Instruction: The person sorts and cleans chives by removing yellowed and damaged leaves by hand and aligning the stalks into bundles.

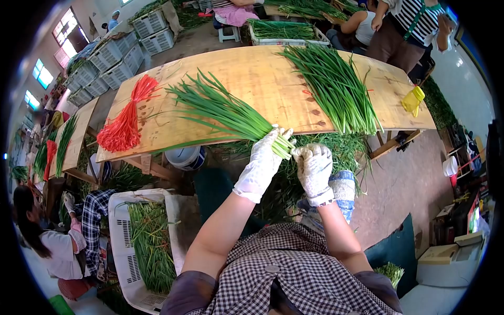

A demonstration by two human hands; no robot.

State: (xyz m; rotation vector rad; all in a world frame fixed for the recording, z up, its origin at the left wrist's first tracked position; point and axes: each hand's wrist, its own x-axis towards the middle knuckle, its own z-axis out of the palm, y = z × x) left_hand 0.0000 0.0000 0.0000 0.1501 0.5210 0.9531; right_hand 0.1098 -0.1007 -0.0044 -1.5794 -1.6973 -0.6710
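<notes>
My left hand point(264, 162), in a white glove, is wrapped round the pale stem ends of a bunch of Chinese chives point(227, 107). The leaves fan out to the upper left over the wooden table point(241, 68). Close beside the stems, my gloved right hand point(313, 169) is closed, fingertips pinched together near the cut ends. What it pinches, if anything, is too small to make out. A larger pile of chives point(336, 86) lies on the table to the right, roots toward me. On the left side rests a bundle of red ties point(129, 115).
A white crate point(122, 247) of chives stands at my lower left, with a white bucket point(185, 156) under the table edge. A yellow bottle point(413, 98) sits at the table's right end. Loose greens point(336, 152) lie below. Stacked crates point(113, 58) and several other people are around.
</notes>
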